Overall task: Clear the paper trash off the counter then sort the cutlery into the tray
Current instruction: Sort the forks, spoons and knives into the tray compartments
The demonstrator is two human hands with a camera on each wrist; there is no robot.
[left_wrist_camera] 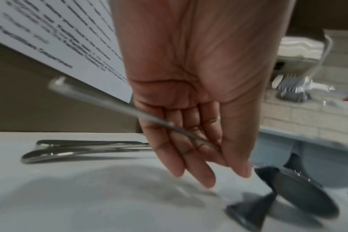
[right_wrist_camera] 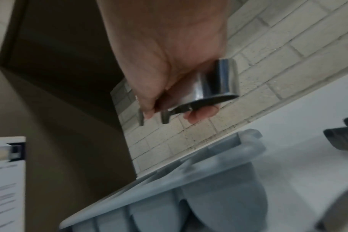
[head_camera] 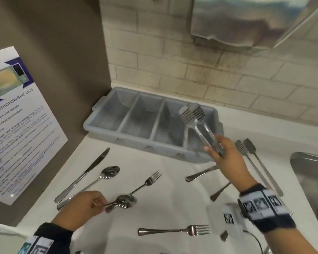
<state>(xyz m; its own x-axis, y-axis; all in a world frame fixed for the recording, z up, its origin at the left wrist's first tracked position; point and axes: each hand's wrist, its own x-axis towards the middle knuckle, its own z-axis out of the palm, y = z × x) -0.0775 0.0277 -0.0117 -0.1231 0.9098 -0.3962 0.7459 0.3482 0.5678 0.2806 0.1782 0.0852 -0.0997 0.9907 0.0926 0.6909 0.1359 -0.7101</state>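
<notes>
A grey four-compartment cutlery tray (head_camera: 103, 129) stands against the tiled back wall, also visible low in the right wrist view (right_wrist_camera: 189, 180). My right hand (head_camera: 213, 149) grips metal tongs (head_camera: 200, 125) by their hinged end (right_wrist_camera: 215, 87), and their slotted tips hang over the rightmost compartment. My left hand (head_camera: 101, 203) pinches a spoon (head_camera: 125, 200) by its handle (left_wrist_camera: 109, 102) just above the counter at the front left. On the white counter lie a knife (head_camera: 84, 173), another spoon (head_camera: 108, 172) and two forks (head_camera: 151, 180) (head_camera: 174, 230).
Two slotted utensils (head_camera: 246, 149) lie right of the tray beside a steel sink (head_camera: 312, 180). Two more handles (head_camera: 200, 174) show under my right arm. A microwave notice (head_camera: 17, 125) hangs on the brown left wall. A steel dispenser (head_camera: 246, 21) hangs above.
</notes>
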